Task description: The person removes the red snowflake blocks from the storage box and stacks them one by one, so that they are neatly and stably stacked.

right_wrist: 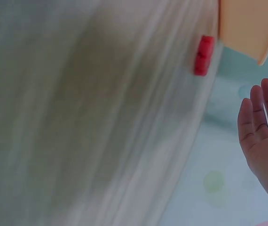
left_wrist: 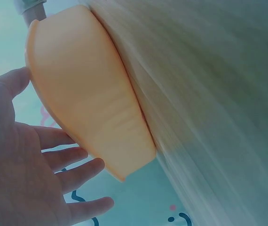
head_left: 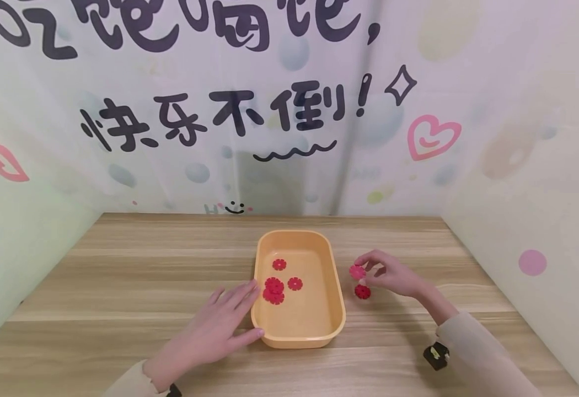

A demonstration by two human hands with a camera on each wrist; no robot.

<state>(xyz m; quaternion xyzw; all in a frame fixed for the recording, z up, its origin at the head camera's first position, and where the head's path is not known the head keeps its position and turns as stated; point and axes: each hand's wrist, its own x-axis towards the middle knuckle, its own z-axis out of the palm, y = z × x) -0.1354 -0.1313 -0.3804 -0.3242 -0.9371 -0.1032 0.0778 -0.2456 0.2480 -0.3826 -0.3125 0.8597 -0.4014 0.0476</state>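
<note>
An orange tray [head_left: 314, 309] lies on the wooden table, with several red and pink flower-shaped pieces [head_left: 295, 284] inside, mostly toward its left side. My left hand [head_left: 215, 325] touches the tray's left rim with fingers extended; the left wrist view shows the hand [left_wrist: 35, 165] along the tray's edge [left_wrist: 77, 84]. Right of the tray, my right hand [head_left: 393, 275] pinches a pink flower piece [head_left: 357, 272] between thumb and finger. Below it on the table is a red flower piece [head_left: 363, 291], also in the right wrist view as a red piece [right_wrist: 203, 55] near the tray.
The wooden table [head_left: 135, 275] reaches a back wall [head_left: 170, 176] with dark writing and drawings. Pale side walls [head_left: 532, 209] stand at the left and right. A black device [head_left: 436, 355] is strapped at the right wrist.
</note>
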